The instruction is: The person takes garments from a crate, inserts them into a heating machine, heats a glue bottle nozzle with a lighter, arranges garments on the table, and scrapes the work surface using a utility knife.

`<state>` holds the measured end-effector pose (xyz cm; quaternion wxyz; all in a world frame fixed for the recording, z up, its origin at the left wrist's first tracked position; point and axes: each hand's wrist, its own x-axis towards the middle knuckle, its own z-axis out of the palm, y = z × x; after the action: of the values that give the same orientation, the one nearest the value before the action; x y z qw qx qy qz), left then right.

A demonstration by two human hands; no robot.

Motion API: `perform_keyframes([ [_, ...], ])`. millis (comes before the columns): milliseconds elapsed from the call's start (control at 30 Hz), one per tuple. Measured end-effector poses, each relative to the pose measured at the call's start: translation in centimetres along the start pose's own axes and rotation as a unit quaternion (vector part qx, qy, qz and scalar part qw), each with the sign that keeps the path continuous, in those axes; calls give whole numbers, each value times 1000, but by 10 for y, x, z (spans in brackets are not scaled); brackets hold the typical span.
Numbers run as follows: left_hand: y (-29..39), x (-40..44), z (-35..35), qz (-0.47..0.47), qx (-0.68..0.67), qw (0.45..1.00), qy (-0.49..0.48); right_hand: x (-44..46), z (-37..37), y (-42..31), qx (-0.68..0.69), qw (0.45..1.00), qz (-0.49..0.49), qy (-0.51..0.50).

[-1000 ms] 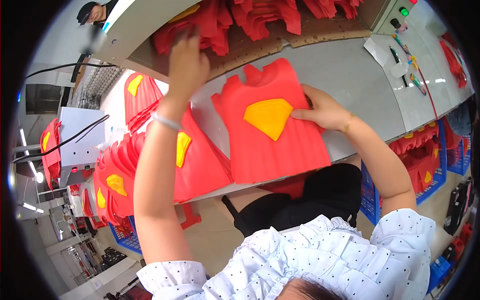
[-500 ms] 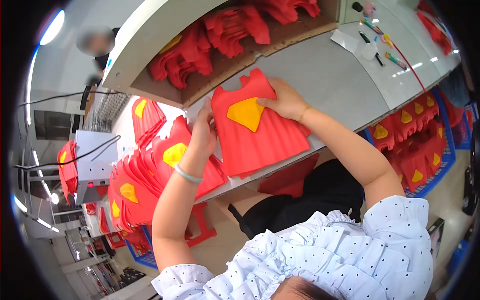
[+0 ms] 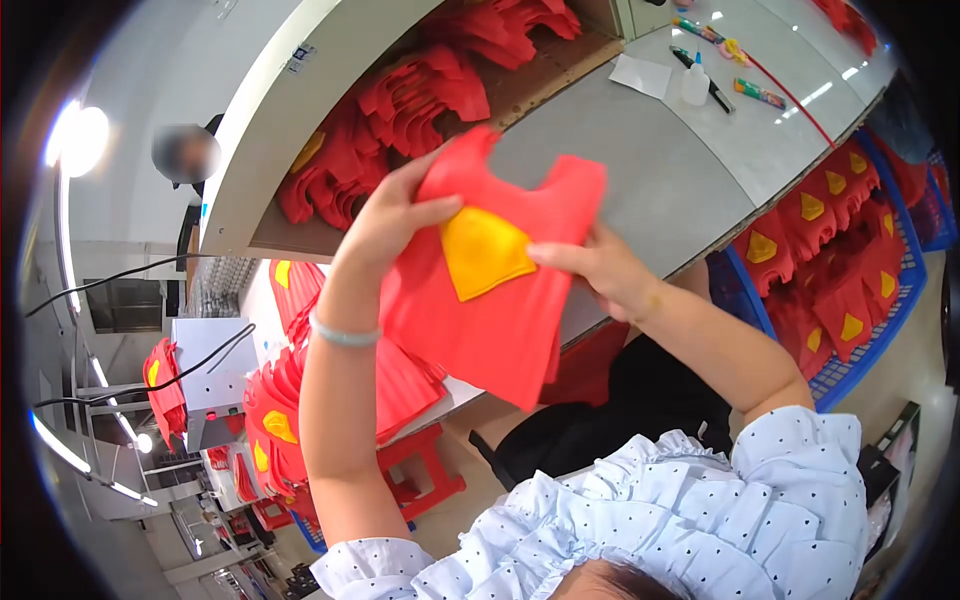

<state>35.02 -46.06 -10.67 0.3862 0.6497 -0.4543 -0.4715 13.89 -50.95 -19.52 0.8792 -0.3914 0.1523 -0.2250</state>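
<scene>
Between my two hands is a red cape-shaped fabric piece [image 3: 480, 345] with a neck notch and a yellow shield-shaped patch [image 3: 487, 252]. It is tilted and held up over the table's near edge; whether it is one layer or several I cannot tell. My left hand [image 3: 400, 215] grips its upper left side, thumb on the patch's corner. My right hand [image 3: 610, 270] closes on the right side, with the thumb at the patch's right tip and the other fingers behind. More red pieces with yellow patches [image 3: 275, 400] lie overlapped beside my left forearm.
Red fabric stacks [image 3: 425, 95] fill a shelf [image 3: 535, 88] at the back. A glue bottle [image 3: 695, 82], a black pen [image 3: 718, 96], a marker [image 3: 760, 94] and white paper [image 3: 640, 76] lie on the table [image 3: 660, 150]. A blue basket [image 3: 880, 325] of red pieces stands at right.
The red piece has come up off the table and turned clockwise. My left hand has moved from beside it onto its upper left, while my right hand has slid down the right side.
</scene>
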Motion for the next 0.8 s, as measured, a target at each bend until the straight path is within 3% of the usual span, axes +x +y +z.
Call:
perform_keyframes([
  [33, 13, 15, 8, 30, 48, 997, -52, -9, -1, 3, -1, 1000, 3, -1],
  [100, 31, 42, 30, 158, 195, 965, -70, -26, -2, 9, 152, 983, -74, 74],
  [133, 36, 46, 44, 155, 193, 966, -70, -31, -4, 18, 153, 983, -70, 75],
  [200, 39, 54, 73, 232, 411, 882, 1, -36, -15, 51, 129, 977, -27, 165],
  [233, 32, 50, 88, 228, 408, 884, -2, -42, -19, 60, 116, 971, -5, 211],
  [267, 21, 38, 104, 255, 490, 834, 12, -50, -21, 63, 117, 970, -1, 214],
  [300, 10, 26, 116, 280, 567, 774, 25, -56, -23, 65, 34, 991, 41, 125],
  [333, -7, 16, 123, 254, 536, 805, -4, -59, -26, 66, -47, 995, 82, 32],
  [367, -24, 6, 126, 226, 504, 833, -32, -63, -31, 57, -42, 995, 84, 31],
  [400, -35, -4, 125, 220, 505, 834, -33, -68, -38, 36, -152, 969, 151, -125],
  [433, -44, -15, 120, 234, 480, 845, -14, -71, -40, 14, -255, 902, 210, -277],
  [467, -52, -27, 117, 248, 454, 856, 6, -67, -39, -13, -251, 902, 213, -281],
  [500, -59, -45, 116, 243, 453, 857, 6, -59, -39, -43, -319, 863, 187, -344],
  [533, -65, -66, 117, 202, 360, 908, 71, -49, -43, -60, -382, 816, 158, -404],
  [567, -70, -81, 119, 157, 261, 943, 135, -39, -49, -63, -387, 876, 101, -269],
  [600, -75, -93, 122, 152, 261, 944, 133, -27, -55, -66, -383, 914, 43, -125],
  [633, -79, -102, 126, 31, 32, 988, 146, -3, -68, -60, -503, 858, -91, -52],
  [667, -82, -111, 129, -91, -200, 964, 151, 23, -82, -51, -604, 766, -221, 23],
  [700, -84, -118, 132, -207, -419, 871, 150, 44, -90, -49, -618, 770, -157, 2],
  [733, -83, -119, 133, -213, -421, 868, 157, 56, -90, -46, -628, 772, -91, -22],
  [800, -80, -109, 131, -200, -495, 834, 140, 60, -78, -43, -637, 769, -48, -38],
])
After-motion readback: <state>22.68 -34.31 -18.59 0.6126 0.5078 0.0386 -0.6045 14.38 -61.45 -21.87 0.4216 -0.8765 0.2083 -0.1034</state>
